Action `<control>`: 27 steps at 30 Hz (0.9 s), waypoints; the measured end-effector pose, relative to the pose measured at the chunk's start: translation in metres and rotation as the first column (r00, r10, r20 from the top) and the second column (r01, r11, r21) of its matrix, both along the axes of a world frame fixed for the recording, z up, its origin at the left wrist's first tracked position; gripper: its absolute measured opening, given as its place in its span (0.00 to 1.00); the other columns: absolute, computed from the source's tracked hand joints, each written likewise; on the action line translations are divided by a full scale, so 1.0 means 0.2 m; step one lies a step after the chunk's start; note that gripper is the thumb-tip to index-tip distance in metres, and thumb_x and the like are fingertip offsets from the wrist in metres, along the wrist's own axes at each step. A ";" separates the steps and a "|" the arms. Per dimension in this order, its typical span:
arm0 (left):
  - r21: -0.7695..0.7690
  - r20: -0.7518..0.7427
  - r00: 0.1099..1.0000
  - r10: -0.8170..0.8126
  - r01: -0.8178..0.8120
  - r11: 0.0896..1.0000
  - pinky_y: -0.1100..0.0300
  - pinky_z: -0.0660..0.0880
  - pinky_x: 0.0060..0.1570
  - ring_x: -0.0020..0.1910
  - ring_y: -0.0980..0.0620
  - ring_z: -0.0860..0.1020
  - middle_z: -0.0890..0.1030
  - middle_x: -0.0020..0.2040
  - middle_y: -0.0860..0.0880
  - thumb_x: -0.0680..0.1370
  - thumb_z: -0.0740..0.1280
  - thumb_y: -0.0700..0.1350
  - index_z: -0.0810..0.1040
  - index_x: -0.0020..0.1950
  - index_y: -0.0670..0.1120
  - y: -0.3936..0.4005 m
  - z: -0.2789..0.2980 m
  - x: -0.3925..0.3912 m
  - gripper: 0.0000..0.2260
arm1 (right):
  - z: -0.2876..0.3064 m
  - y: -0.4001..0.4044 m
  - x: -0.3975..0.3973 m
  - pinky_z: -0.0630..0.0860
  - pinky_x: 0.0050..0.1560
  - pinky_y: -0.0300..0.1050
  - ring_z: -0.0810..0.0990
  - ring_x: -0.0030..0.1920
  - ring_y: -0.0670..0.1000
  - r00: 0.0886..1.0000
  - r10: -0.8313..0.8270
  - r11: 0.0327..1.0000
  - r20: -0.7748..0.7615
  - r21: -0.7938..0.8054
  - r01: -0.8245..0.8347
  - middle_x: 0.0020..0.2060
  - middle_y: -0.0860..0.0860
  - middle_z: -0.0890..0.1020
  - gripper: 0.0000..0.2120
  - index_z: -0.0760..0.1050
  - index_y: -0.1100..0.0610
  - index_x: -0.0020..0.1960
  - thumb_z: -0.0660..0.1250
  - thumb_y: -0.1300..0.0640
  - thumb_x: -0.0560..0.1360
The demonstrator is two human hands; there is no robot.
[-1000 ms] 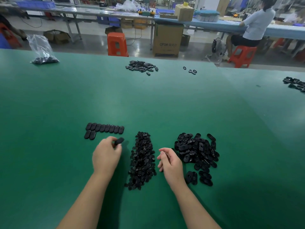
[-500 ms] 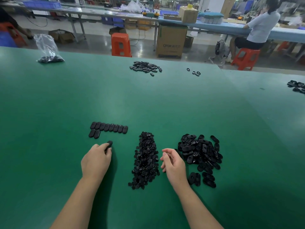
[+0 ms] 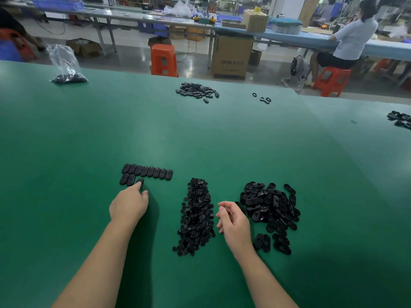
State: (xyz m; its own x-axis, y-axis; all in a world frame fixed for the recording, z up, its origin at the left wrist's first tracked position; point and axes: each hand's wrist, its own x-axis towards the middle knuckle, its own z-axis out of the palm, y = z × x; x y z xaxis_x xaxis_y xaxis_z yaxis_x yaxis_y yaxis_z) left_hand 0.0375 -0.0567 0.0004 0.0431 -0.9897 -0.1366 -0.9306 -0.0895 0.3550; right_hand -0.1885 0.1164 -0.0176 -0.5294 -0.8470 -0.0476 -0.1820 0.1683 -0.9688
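Observation:
Several black oval pieces lie in a neat row point(image 3: 147, 171) on the green table point(image 3: 200, 138), with two more under its left end. My left hand point(image 3: 130, 203) pinches another black oval piece point(image 3: 140, 181) between thumb and forefinger, setting it right beside those two. A long heap of small black parts point(image 3: 195, 216) lies between my hands. My right hand point(image 3: 233, 221) hovers with loosely curled fingers, holding nothing, just left of a pile of larger black oval shells point(image 3: 269, 207).
Farther back on the table lie another small pile of black parts point(image 3: 196, 92), a few loose rings point(image 3: 263, 99) and a clear plastic bag of parts point(image 3: 66, 67). More parts sit at the right edge point(image 3: 400, 120). Beyond the table stand orange stools, a cardboard box and a seated person.
My left hand carried the black oval piece from near the small-parts heap leftward and forward to the second row. My right hand stayed almost where it was.

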 end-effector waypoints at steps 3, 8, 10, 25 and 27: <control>-0.004 -0.015 1.000 0.016 -0.016 1.000 0.55 0.74 0.48 0.61 0.43 0.77 0.80 0.64 0.47 0.83 0.58 0.52 0.68 0.76 0.56 -0.01 0.00 0.01 0.21 | 0.00 0.00 0.00 0.79 0.35 0.41 0.79 0.33 0.43 1.000 0.002 1.000 -0.009 -0.001 -0.002 0.38 0.50 0.83 0.06 0.78 0.48 0.53 0.63 0.56 0.83; -0.012 -0.031 0.999 0.037 -0.038 0.999 0.53 0.74 0.50 0.61 0.43 0.77 0.79 0.65 0.47 0.82 0.58 0.52 0.68 0.76 0.56 -0.02 0.00 0.01 0.21 | 0.00 0.00 0.00 0.80 0.35 0.42 0.79 0.33 0.44 1.000 0.001 1.000 -0.010 -0.001 -0.001 0.39 0.51 0.83 0.06 0.78 0.48 0.53 0.64 0.57 0.83; -0.025 -0.042 0.998 0.042 -0.043 0.999 0.53 0.76 0.51 0.61 0.43 0.77 0.79 0.65 0.47 0.82 0.58 0.52 0.68 0.76 0.56 -0.02 0.00 0.01 0.20 | -0.01 0.00 0.00 0.80 0.35 0.43 0.79 0.33 0.44 1.000 0.002 1.000 -0.006 -0.001 -0.002 0.39 0.50 0.83 0.06 0.78 0.48 0.53 0.64 0.57 0.83; -0.217 -0.195 0.922 -0.335 0.293 0.931 0.58 0.78 0.39 0.39 0.56 0.77 0.79 0.47 0.55 0.81 0.64 0.51 0.81 0.61 0.55 0.16 -0.04 -0.22 0.11 | 0.00 0.00 0.00 0.80 0.36 0.42 0.80 0.34 0.44 0.999 0.009 1.000 -0.037 0.013 -0.008 0.39 0.51 0.83 0.06 0.78 0.47 0.52 0.64 0.56 0.83; -0.223 -0.186 0.910 -0.370 0.328 0.918 0.57 0.76 0.45 0.40 0.55 0.74 0.76 0.45 0.56 0.81 0.64 0.53 0.81 0.62 0.58 0.20 -0.08 -0.28 0.11 | 0.00 0.00 0.01 0.79 0.36 0.42 0.80 0.34 0.44 0.998 0.012 1.000 -0.068 0.012 -0.011 0.38 0.51 0.83 0.07 0.79 0.47 0.51 0.64 0.57 0.82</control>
